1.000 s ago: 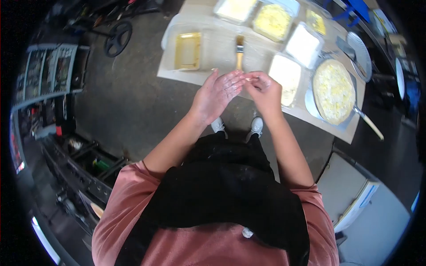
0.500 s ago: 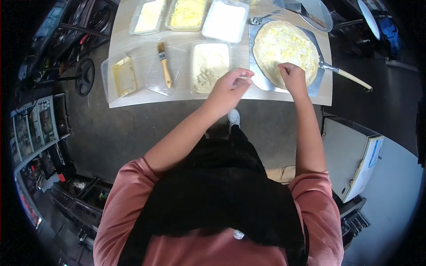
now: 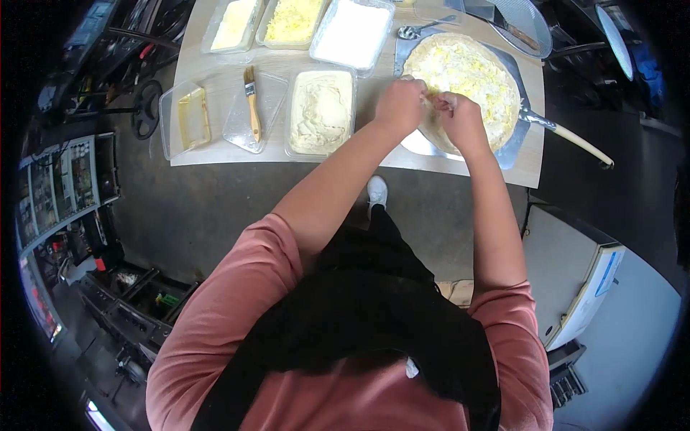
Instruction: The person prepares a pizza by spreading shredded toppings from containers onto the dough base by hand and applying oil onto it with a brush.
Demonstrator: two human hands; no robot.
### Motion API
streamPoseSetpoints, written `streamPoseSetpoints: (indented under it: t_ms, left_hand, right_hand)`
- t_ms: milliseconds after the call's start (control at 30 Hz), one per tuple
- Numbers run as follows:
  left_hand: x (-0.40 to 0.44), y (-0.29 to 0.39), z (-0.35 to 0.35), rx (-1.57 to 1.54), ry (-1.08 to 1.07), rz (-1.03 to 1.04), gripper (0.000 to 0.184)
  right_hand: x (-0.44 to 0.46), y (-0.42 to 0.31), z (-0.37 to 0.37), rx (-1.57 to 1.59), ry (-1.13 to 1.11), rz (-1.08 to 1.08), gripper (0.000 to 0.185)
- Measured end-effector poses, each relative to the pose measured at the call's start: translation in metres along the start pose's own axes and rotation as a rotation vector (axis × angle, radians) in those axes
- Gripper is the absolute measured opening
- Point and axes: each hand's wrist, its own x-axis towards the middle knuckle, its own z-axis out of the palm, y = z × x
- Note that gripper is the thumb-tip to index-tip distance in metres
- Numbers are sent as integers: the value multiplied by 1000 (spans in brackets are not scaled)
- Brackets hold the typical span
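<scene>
A round pizza point(image 3: 478, 79) with pale, crumbly white and yellow topping lies on a metal pizza peel point(image 3: 519, 144). My left hand point(image 3: 400, 105) is at the pizza's left edge, fingers curled in. Close beside it, my right hand point(image 3: 461, 122) hangs over the near-left part of the pizza with its fingertips pinched together. The two hands' fingertips nearly meet. What either hand holds, if anything, is too small or hidden to make out. Left of my hands sits a tub of creamy pale paste point(image 3: 321, 111).
Behind are tubs of white powder point(image 3: 352, 32), yellow shreds point(image 3: 293, 20) and a pale filling point(image 3: 234, 25). A brush point(image 3: 252, 108) lies on a clear lid point(image 3: 233, 133), beside an oil tub point(image 3: 192, 118). A spoon point(image 3: 424, 29) and sieve point(image 3: 521, 25) lie near the pizza. The peel's handle point(image 3: 582, 144) juts right.
My left hand has moved right from beside the paste tub to the pizza's edge, and its fingers have closed. My right hand has shifted slightly left. The camera view has shifted a little.
</scene>
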Motion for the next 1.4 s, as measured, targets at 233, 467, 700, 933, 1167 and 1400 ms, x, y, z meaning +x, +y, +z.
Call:
streamPoseSetpoints:
  t_ms: [233, 467, 700, 933, 1167, 1400]
  left_hand:
    - [22, -21, 9, 88, 16, -138, 15]
    - [32, 0, -4, 438, 42, 17, 8]
    - [43, 1, 8, 288, 88, -129, 11]
    - [48, 7, 3, -93, 27, -391, 19]
    - [53, -1, 9, -303, 6, -409, 24]
    - [49, 20, -5, 38, 131, -292, 25]
  right_hand:
    - [66, 7, 10, -19, -63, -143, 23]
    - [92, 28, 9, -389, -72, -404, 12]
    - [87, 21, -2, -401, -66, -333, 12]
    - [79, 23, -6, -128, 70, -386, 10]
    - [72, 31, -2, -328, 49, -391, 10]
    - [66, 15, -10, 59, 18, -325, 14]
